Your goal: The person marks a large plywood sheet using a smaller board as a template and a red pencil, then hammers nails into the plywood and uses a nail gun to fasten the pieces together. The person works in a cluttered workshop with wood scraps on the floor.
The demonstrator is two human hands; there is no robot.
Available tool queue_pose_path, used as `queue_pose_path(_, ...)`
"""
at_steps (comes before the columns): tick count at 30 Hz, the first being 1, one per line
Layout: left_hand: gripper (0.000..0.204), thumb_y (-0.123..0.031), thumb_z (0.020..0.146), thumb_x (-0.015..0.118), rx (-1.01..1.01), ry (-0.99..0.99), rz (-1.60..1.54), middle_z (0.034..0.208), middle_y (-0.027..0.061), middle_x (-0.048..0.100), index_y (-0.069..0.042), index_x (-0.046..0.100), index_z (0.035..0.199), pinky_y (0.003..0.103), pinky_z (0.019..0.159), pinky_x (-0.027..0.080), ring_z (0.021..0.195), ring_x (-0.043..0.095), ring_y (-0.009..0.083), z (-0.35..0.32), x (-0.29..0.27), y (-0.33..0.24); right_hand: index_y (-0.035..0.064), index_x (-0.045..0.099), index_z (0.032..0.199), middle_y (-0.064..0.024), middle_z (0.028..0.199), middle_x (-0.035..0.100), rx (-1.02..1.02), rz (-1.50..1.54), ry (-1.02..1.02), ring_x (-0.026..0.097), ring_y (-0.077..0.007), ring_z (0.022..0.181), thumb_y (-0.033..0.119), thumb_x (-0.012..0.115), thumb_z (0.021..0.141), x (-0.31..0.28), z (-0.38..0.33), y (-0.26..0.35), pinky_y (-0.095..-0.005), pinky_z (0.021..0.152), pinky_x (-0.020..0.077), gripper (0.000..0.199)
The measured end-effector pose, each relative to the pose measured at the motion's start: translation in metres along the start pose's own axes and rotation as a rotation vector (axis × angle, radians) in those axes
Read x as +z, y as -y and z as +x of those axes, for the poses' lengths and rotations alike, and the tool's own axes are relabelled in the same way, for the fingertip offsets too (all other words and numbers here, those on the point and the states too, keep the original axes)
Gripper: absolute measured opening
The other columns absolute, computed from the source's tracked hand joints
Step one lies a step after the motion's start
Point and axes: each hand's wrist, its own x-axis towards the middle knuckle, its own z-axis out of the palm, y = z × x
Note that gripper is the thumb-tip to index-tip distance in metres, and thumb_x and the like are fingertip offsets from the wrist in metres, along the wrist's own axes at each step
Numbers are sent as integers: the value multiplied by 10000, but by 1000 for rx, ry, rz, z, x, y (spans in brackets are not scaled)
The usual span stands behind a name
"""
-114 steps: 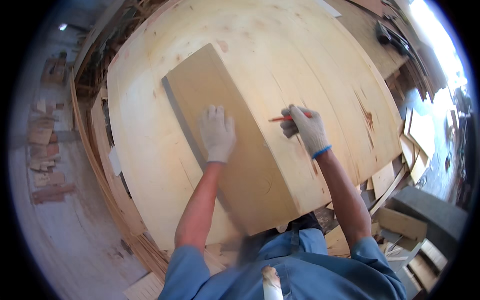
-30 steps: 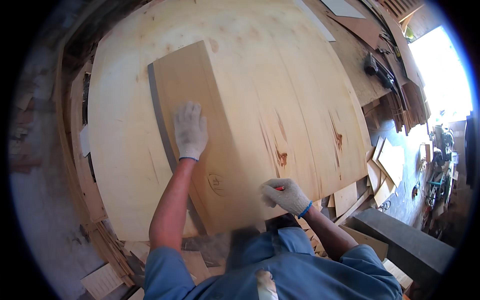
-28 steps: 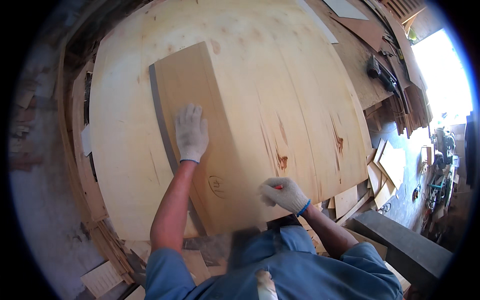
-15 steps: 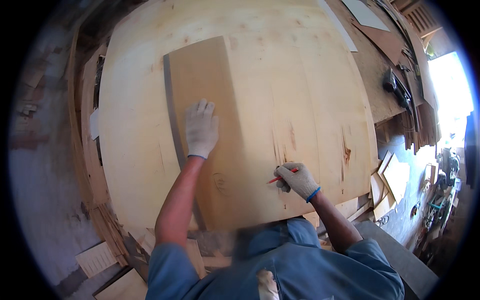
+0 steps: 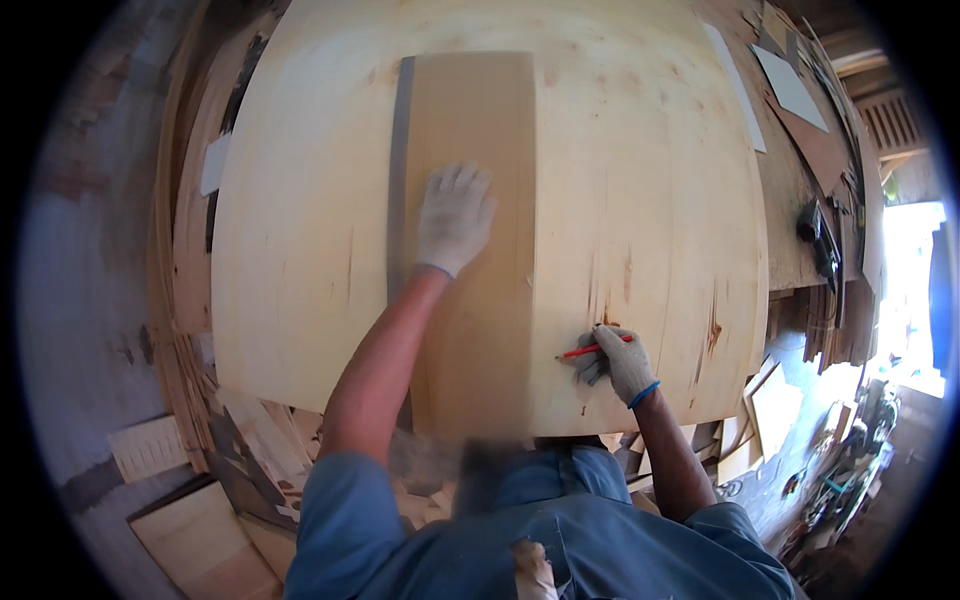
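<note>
My left hand [image 5: 455,218], in a pale knitted glove, lies flat with its fingers stretched out on a long brown board [image 5: 480,330]. This board runs from near to far and has a dark grey strip [image 5: 398,160] along its left side. Under it is a large pale plywood sheet [image 5: 640,180] with brown streaks and knots. My right hand [image 5: 626,368], gloved too with a blue cuff, grips a red pencil [image 5: 590,349] just right of the board's near part. The pencil's tip points left, over the plywood; whether it touches is not clear.
A black power tool [image 5: 820,240] sits on the bench at the right, with a white panel [image 5: 790,88] beyond it. Board offcuts [image 5: 775,405] lean low at the right. More wood scraps [image 5: 265,440] lie below the sheet's left corner.
The whole view has shifted and turned. The brown board now lies straighter, its near end further right on the plywood. My left hand stays on it; the right still holds the pencil.
</note>
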Motion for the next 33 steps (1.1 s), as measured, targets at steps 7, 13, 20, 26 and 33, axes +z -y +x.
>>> queue_pose_path(7,255,-266,1014,585,447,160,226,1145,166,689,-101,754,1111,555,1058,470,1195,610,393,11,-6,37,8,709,1018,-114,738,701,75,36,28,674,-228,586,391,583,1108,-11,15,4,-350,527,536,413)
queue_pose_path(13,304,-298,1056,556,210,294,-124,1341,140,645,-74,696,1207,471,1118,471,1313,570,378,32,-10,53,1,703,1022,-138,785,741,58,39,-3,706,-229,606,405,584,1105,-5,16,0,-357,537,566,430)
queue_pose_path(20,347,-304,1024,550,183,270,-106,1353,138,618,-64,690,1233,508,1148,434,1353,534,351,21,-14,43,8,728,974,-116,731,732,-32,-40,-2,684,-229,511,399,619,1091,6,5,3,-353,482,568,423)
queue_pose_path(26,471,-354,1040,547,16,344,-150,1474,168,591,-43,648,1379,477,1212,387,1436,496,374,29,-13,35,2,724,963,-122,732,728,-8,29,-46,689,-235,523,396,622,1092,2,5,5,-363,485,569,427)
queue_pose_path(33,450,-295,1047,552,-66,176,-177,1484,246,614,-20,639,1392,504,1238,376,1430,522,425,-49,-11,-41,-9,712,1032,-143,754,747,-124,151,-162,674,-224,512,432,611,1090,-21,-4,-21,-348,478,556,457)
